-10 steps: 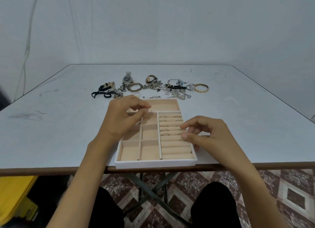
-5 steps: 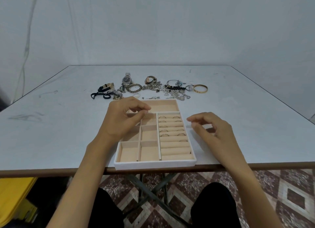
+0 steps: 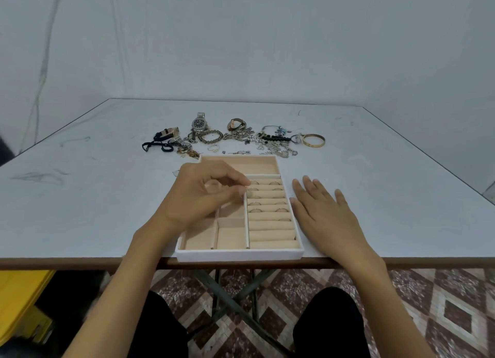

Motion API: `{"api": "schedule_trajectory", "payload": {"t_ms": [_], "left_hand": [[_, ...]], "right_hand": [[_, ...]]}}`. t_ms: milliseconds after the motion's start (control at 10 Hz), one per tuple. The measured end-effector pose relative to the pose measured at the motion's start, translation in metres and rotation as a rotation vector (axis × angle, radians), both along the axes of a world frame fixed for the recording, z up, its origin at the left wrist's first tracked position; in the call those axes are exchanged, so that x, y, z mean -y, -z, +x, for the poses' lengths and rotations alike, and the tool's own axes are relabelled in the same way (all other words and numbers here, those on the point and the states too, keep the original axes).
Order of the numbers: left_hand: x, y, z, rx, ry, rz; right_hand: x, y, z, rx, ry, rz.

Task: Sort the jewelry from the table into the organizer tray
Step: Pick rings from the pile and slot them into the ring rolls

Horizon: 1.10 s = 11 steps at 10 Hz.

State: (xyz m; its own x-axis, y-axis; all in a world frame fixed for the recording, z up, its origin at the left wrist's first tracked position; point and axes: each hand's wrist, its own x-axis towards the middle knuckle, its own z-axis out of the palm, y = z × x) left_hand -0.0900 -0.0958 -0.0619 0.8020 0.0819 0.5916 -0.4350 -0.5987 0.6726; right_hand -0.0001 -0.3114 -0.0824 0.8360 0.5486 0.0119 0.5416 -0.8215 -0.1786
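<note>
- Since half a second ago, the right hand (image 3: 326, 218) has dropped from above the ring rolls and now lies palm down on the table (image 3: 80, 197), just beside the tray's (image 3: 241, 254) right wall.
- Its fingers (image 3: 308, 186) are straight and slightly spread, released, holding nothing.
- The left hand (image 3: 203, 197) reaches in over the tray's left half, wrist above the small square compartments; its fingertips have shifted right, toward the ring rolls.
- Its fingers are curled, thumb and forefinger tips (image 3: 241, 189) pressed together at the left end of the second and third rolls; whether a ring sits between them cannot be told.
- Several rings (image 3: 254, 210) are tucked in the rolls just right of those fingertips.
- Most of the jewelry (image 3: 241, 139) lies in a row on the table beyond both hands, past the tray's far wall, including a watch (image 3: 199, 123) and a gold bangle (image 3: 314, 140).
</note>
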Motion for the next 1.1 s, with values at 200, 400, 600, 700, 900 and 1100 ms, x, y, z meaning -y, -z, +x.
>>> {"api": "schedule_trajectory", "payload": {"t_ms": [200, 400, 600, 700, 900, 1100], "left_hand": [[0.012, -0.005, -0.011, -0.093, 0.137, 0.09], [0.014, -0.008, -0.011, -0.047, 0.109, 0.279], [0.018, -0.014, -0.011, -0.033, 0.11, 0.412], [0.019, -0.017, -0.011, -0.043, 0.125, 0.439], [0.019, -0.018, -0.011, -0.031, 0.121, 0.474], [0.024, -0.015, -0.011, -0.022, 0.115, 0.513]], "right_hand": [[0.001, 0.0, 0.0, 0.015, -0.002, 0.01], [0.001, 0.001, -0.001, 0.016, -0.005, 0.027], [0.001, 0.002, 0.0, 0.015, -0.007, 0.031], [0.001, 0.002, 0.0, 0.014, -0.005, 0.037], [0.001, 0.002, 0.0, 0.019, -0.003, 0.04], [0.001, 0.003, 0.0, 0.017, -0.004, 0.042]]}}
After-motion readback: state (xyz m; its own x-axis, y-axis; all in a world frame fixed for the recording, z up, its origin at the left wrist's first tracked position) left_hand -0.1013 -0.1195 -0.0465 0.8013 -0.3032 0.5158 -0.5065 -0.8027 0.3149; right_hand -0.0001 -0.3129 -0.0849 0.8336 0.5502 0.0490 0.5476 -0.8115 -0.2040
